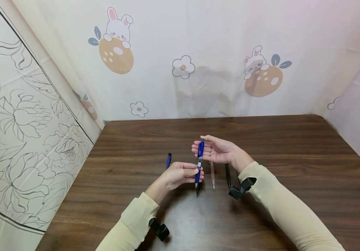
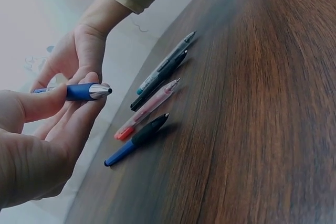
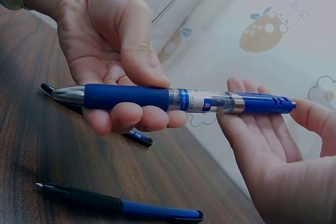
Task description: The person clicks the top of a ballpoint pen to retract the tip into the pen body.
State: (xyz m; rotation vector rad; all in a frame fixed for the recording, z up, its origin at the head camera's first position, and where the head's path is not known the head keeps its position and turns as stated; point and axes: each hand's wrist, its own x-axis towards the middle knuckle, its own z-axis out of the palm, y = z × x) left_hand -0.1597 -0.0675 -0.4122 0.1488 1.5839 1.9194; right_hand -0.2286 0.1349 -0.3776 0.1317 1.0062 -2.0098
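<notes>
A blue click pen with a clear middle and silver tip is held above the table between both hands. My left hand pinches its blue grip, thumb on top and fingers beneath, as the left wrist view shows. My right hand supports the other end. Its fingers lie fairly straight under the barrel, and its thumb touches the push button. Below on the table lie a red-tinted clear pen, a black pen, a clear pen with a teal end and a blue pen with black grip.
Another blue pen with a black end lies to the left, partly behind my left hand. The brown wooden table ends at a printed curtain; a flower-patterned panel stands along the left.
</notes>
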